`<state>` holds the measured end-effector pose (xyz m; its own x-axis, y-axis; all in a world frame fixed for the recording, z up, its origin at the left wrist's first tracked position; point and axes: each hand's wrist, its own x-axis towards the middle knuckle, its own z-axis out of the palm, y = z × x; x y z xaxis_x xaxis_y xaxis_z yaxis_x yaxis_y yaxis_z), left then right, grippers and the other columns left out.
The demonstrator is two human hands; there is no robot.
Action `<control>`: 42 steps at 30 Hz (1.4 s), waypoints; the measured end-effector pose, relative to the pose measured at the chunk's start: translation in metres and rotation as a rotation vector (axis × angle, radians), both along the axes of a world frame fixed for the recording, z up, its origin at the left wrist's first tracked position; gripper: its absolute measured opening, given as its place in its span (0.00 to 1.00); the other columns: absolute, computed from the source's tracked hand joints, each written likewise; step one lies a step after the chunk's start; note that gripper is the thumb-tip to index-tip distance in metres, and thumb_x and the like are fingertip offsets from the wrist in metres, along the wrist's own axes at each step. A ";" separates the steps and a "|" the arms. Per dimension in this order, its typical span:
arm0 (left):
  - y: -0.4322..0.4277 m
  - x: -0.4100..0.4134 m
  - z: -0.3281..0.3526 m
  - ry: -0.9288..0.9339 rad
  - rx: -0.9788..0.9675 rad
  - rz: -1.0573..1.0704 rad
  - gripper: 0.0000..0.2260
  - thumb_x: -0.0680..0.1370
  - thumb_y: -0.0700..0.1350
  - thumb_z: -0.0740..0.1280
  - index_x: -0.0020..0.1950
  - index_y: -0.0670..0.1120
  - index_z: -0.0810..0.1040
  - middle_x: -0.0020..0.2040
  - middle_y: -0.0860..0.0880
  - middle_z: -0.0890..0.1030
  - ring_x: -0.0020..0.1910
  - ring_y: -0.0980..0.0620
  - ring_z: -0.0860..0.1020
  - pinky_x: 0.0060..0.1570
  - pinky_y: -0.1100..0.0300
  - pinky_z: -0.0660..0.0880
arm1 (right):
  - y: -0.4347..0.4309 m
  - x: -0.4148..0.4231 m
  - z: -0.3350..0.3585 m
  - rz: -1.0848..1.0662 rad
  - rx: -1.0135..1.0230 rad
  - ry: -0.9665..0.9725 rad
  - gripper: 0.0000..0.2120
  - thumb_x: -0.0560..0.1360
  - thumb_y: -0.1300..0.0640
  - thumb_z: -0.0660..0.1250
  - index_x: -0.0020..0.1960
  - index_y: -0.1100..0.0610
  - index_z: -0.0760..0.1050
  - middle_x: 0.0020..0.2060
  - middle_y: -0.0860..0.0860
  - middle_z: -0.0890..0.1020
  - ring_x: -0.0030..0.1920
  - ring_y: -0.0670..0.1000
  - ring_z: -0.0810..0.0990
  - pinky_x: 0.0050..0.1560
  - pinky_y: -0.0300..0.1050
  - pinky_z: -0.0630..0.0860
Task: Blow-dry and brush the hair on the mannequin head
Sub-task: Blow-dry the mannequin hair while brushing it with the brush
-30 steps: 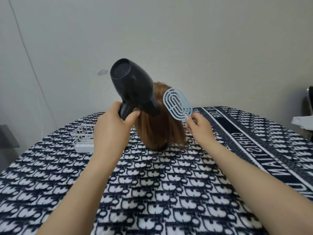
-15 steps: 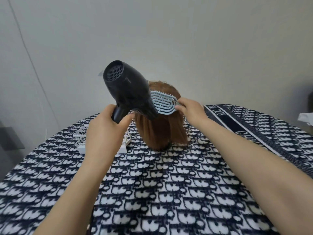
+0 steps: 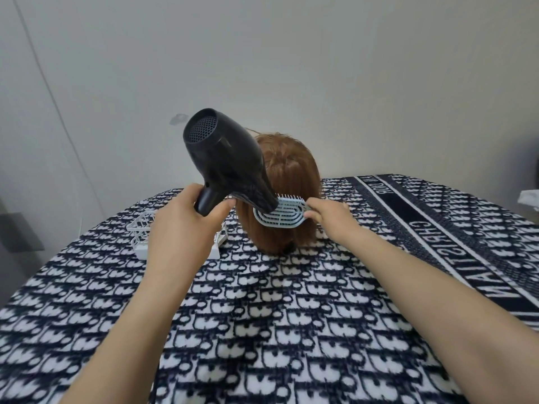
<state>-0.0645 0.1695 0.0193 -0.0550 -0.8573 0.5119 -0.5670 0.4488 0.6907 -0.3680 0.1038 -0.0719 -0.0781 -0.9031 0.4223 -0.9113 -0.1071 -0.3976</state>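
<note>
A mannequin head with straight auburn hair [image 3: 291,176] stands on the patterned table, its back toward me. My left hand [image 3: 183,225] grips the handle of a black hair dryer [image 3: 224,161], whose nozzle points down and right at the hair's lower part. My right hand [image 3: 329,214] holds a light blue vented brush [image 3: 280,218] by its handle. The brush lies flat against the back of the hair, about two thirds of the way down, bristles into the hair. The dryer nozzle overlaps the brush's left end.
A white wire rack [image 3: 140,228] sits on the table behind my left hand, left of the mannequin. A navy and white patterned cloth [image 3: 262,330] covers the round table. A plain wall stands close behind. Something white [image 3: 529,198] lies at the far right edge.
The brush went from beside the head up to the crown, then down the back of the hair to its lower part. The dryer's nozzle followed it downward.
</note>
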 end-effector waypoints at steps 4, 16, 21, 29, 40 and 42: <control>0.001 0.001 0.001 0.019 -0.021 0.006 0.12 0.77 0.59 0.71 0.49 0.51 0.77 0.38 0.46 0.83 0.38 0.41 0.82 0.41 0.41 0.80 | 0.002 0.001 -0.011 0.007 0.012 0.006 0.14 0.81 0.50 0.58 0.37 0.49 0.63 0.31 0.48 0.74 0.37 0.52 0.74 0.48 0.50 0.62; -0.006 -0.002 -0.003 0.064 0.010 -0.017 0.11 0.77 0.58 0.72 0.47 0.51 0.78 0.37 0.45 0.83 0.36 0.41 0.82 0.42 0.38 0.81 | 0.019 0.003 -0.061 -0.022 0.181 0.336 0.13 0.80 0.57 0.60 0.37 0.49 0.66 0.34 0.47 0.72 0.40 0.49 0.71 0.54 0.51 0.61; -0.007 -0.005 -0.009 -0.041 -0.053 0.044 0.12 0.76 0.60 0.70 0.47 0.53 0.76 0.35 0.50 0.81 0.35 0.45 0.81 0.35 0.49 0.76 | 0.032 0.009 -0.064 -0.040 0.093 0.379 0.10 0.81 0.48 0.59 0.42 0.49 0.70 0.39 0.46 0.75 0.45 0.51 0.73 0.46 0.48 0.56; -0.004 -0.010 -0.010 -0.055 -0.100 0.034 0.12 0.77 0.60 0.70 0.48 0.52 0.75 0.36 0.50 0.81 0.36 0.43 0.80 0.36 0.47 0.76 | 0.054 0.011 -0.066 -0.074 -0.028 0.203 0.10 0.80 0.46 0.58 0.50 0.49 0.75 0.39 0.45 0.79 0.43 0.49 0.77 0.51 0.48 0.64; 0.000 -0.016 -0.004 0.000 -0.121 0.032 0.13 0.77 0.60 0.69 0.47 0.52 0.75 0.36 0.49 0.81 0.36 0.43 0.81 0.39 0.45 0.78 | 0.073 0.037 -0.047 -0.089 -0.195 -0.748 0.14 0.81 0.52 0.59 0.37 0.49 0.71 0.28 0.47 0.72 0.26 0.46 0.67 0.29 0.43 0.64; 0.000 -0.017 -0.004 0.040 -0.093 0.000 0.12 0.77 0.59 0.70 0.48 0.51 0.76 0.37 0.48 0.82 0.37 0.42 0.82 0.42 0.42 0.79 | 0.068 0.044 -0.036 -0.085 -0.137 -1.089 0.14 0.82 0.53 0.57 0.39 0.54 0.72 0.28 0.50 0.71 0.26 0.48 0.66 0.28 0.44 0.64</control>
